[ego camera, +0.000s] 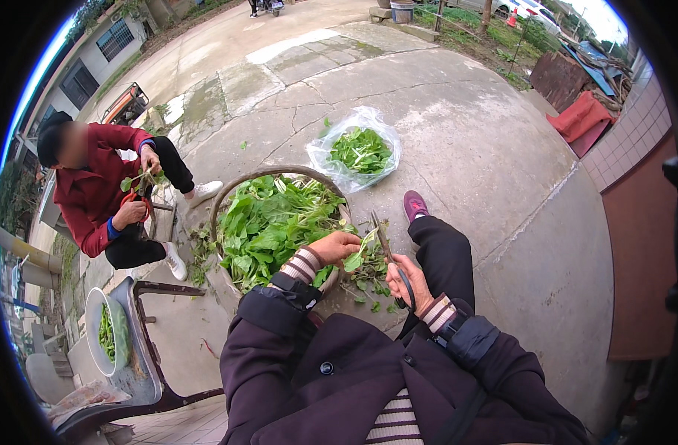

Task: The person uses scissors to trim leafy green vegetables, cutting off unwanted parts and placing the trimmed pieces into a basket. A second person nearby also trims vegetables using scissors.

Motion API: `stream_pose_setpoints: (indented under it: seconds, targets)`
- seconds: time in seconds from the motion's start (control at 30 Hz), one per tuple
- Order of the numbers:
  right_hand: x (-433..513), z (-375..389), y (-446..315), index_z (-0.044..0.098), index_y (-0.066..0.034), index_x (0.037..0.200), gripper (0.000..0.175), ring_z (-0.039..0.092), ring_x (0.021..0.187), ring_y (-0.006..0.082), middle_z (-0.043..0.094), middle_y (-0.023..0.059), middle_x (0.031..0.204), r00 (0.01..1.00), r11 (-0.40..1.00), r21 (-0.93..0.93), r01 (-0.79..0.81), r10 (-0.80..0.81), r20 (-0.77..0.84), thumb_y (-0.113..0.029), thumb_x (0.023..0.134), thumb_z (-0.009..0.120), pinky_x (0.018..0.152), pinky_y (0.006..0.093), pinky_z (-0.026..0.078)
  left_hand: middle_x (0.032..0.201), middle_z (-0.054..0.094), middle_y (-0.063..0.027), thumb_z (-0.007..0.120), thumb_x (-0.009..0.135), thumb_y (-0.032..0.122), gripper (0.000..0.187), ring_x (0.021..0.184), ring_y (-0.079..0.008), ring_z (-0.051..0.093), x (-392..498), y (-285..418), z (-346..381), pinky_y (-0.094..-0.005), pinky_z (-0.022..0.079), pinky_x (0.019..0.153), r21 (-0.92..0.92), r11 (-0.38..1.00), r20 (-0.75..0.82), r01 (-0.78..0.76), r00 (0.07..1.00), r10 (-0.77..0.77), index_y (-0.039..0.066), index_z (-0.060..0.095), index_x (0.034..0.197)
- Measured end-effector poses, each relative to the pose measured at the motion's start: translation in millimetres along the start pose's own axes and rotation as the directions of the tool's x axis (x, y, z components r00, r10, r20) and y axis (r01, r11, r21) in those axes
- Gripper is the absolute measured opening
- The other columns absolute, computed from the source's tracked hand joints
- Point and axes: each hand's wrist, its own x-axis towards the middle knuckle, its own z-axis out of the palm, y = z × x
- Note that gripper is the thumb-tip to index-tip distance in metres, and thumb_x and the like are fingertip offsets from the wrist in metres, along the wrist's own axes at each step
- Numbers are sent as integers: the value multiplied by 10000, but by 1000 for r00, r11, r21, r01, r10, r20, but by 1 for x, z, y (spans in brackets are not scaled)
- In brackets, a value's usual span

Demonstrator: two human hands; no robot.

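My left hand (335, 248) holds a small leafy green plant (361, 253) by the near edge of a large round basket (222, 200). Leafy greens (266, 222) fill that basket in a heap. In my right hand (410, 282) is a pair of scissors (382, 239) with dark handles, its blades pointing away from me beside the plant. Below the blades, cut-off leaves and stems (372, 278) lie scattered on the concrete. Beyond the basket, an open clear plastic bag (380, 119) contains trimmed greens (361, 151).
At the left, a seated person (94, 183) in a red jacket holds greens and red-handled scissors (134, 203). A chair (144, 334) nearer me carries a white tub (94, 317) of green pods. Firewood (561, 83) and a red cloth (581, 117) lie by the right wall.
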Motion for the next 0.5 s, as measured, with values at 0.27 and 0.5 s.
stream_pose_setpoints:
  seconds: [0.27, 0.5]
  targets:
    - [-5, 1, 4, 454, -89, 1003, 200, 405, 497, 62, 451, -24, 681, 993, 982, -150, 119, -118, 16, -227, 878, 382, 426, 164, 310, 860, 556, -36, 434, 868, 321, 348, 702, -110, 540, -1, 7, -8, -253, 486, 623, -109, 983, -194, -150, 973, 127, 27, 519, 1034]
    - [-3, -6, 8, 375, -83, 1138, 293, 398, 568, 47, 450, -20, 764, 983, 970, -191, 152, -128, 131, -86, 847, 401, 448, 147, 306, 784, 559, -12, 475, 857, 323, 311, 677, -80, 535, 2, 4, -8, -225, 455, 630, -342, 917, -96, -206, 978, 184, 29, 547, 929]
